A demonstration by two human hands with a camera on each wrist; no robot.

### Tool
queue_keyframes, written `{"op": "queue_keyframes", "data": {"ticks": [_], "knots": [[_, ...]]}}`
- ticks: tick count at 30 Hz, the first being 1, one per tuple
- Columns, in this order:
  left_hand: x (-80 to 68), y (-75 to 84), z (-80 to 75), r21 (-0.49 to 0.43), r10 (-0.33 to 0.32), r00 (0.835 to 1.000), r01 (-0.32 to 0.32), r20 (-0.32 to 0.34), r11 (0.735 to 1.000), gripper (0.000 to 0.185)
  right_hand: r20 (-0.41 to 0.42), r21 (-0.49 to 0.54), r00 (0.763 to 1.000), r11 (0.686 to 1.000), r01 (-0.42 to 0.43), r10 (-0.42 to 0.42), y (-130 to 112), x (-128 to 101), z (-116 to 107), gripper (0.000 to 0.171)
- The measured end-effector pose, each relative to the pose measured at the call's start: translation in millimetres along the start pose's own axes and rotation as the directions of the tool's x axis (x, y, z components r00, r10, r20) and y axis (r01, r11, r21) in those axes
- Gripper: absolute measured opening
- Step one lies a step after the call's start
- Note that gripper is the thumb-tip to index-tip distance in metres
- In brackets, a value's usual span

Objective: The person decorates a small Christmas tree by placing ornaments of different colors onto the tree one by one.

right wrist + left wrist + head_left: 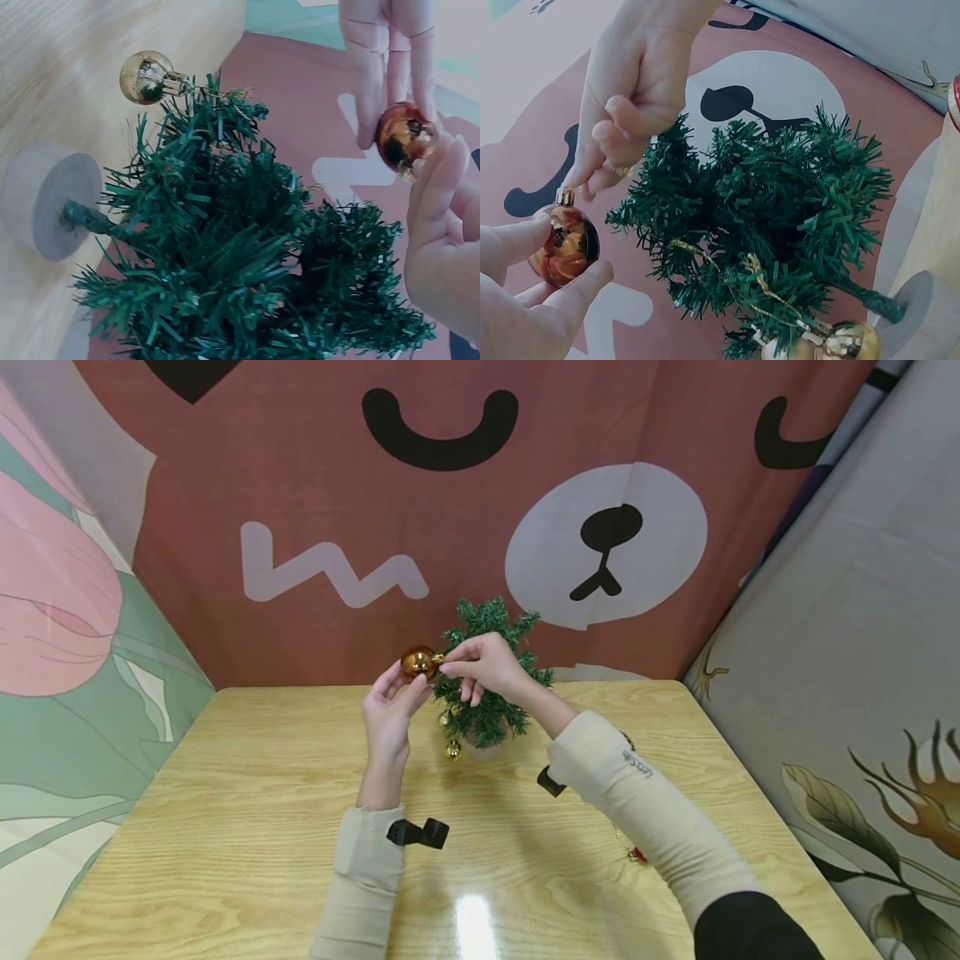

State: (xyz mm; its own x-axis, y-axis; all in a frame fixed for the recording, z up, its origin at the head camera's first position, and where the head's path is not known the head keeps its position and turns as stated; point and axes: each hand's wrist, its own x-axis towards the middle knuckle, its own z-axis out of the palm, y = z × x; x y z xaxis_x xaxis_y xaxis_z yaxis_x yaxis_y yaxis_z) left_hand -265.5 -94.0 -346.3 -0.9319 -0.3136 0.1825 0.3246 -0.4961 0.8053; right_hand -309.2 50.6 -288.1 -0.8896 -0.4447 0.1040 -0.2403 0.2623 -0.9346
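Observation:
A shiny copper ball ornament (417,662) (564,246) (403,137) is held up in the air just left of a small green artificial tree (491,681) (769,225) (225,247). My left hand (388,710) (525,300) pinches the ball between thumb and fingertips. My right hand (480,667) (630,97) (442,225) pinches the gold cap (565,196) on top of the ball. Two gold balls (450,737) (832,343) hang on the tree's lower branches; one gold ball (145,76) shows in the right wrist view.
The tree stands on a round pale base (51,201) near the far edge of a light wooden table (225,827). A small red and gold decoration (633,853) lies by my right forearm. Printed cloth walls (450,510) close in the table.

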Motion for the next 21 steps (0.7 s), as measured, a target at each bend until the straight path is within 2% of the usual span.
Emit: {"op": "queue_keyframes", "data": {"ticks": [9,16,21], "knots": [[2.3,-1.1,-5.1,-0.007,-0.021,1.0,0.021,-0.012,1.0,0.043,-0.031,-0.21,0.999,0.977,0.027,-0.034,-10.1,-4.8,-5.0,0.015],[3.5,-1.5,-6.3,-0.019,-0.02,1.0,0.02,-0.008,1.0,0.041,-0.047,-0.304,0.996,0.951,0.052,-0.07,-19.0,-2.0,-8.9,0.017],[6.2,-0.7,-4.3,0.01,-0.032,0.999,0.032,-0.004,0.999,0.042,-0.063,-0.361,0.992,0.929,0.079,-0.109,-21.4,3.9,-9.7,0.018]]}}
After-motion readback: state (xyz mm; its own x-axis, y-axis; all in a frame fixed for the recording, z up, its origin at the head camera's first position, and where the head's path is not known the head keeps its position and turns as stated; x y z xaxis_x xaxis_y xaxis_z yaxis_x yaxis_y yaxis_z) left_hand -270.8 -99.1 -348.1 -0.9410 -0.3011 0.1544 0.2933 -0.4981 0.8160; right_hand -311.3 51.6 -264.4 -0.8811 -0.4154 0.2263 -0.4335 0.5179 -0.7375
